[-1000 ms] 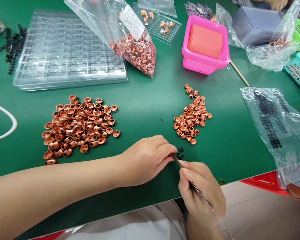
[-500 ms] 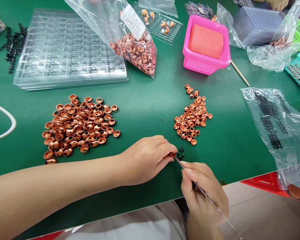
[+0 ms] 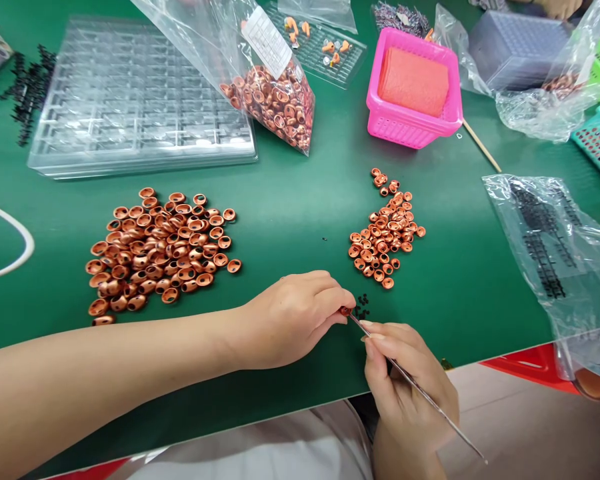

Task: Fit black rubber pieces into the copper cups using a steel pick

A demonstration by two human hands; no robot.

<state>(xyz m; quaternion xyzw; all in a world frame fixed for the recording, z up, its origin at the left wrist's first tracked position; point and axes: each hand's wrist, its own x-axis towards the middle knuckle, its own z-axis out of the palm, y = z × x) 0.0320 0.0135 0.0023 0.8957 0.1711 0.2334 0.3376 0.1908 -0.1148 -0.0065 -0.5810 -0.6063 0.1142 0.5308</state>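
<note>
Between thumb and fingertips, my left hand (image 3: 300, 317) pinches a small copper-coloured cup-shaped part (image 3: 346, 311) with a hole in it. My right hand (image 3: 410, 373) grips a thin metal pick (image 3: 425, 395) like a pen, its tip at the copper part. Several tiny black pieces (image 3: 363, 308) lie on the green table just beyond the fingertips. A smaller heap of copper parts (image 3: 387, 230) is behind them. To the left, beyond my forearm, spreads a larger heap of copper parts (image 3: 165, 250).
Stacked clear trays (image 3: 140, 100) and a bag of copper parts (image 3: 280, 100) stand at the back. A pink basket (image 3: 400, 130) holds an orange-red block. At right lie a wooden stick (image 3: 481, 145) and a plastic bag of black parts (image 3: 545, 233). A white loop (image 3: 25, 247) is far left.
Both hands stay almost in place, the copper part and pick still meeting. The pick's rear end has swung slightly upward and right.
</note>
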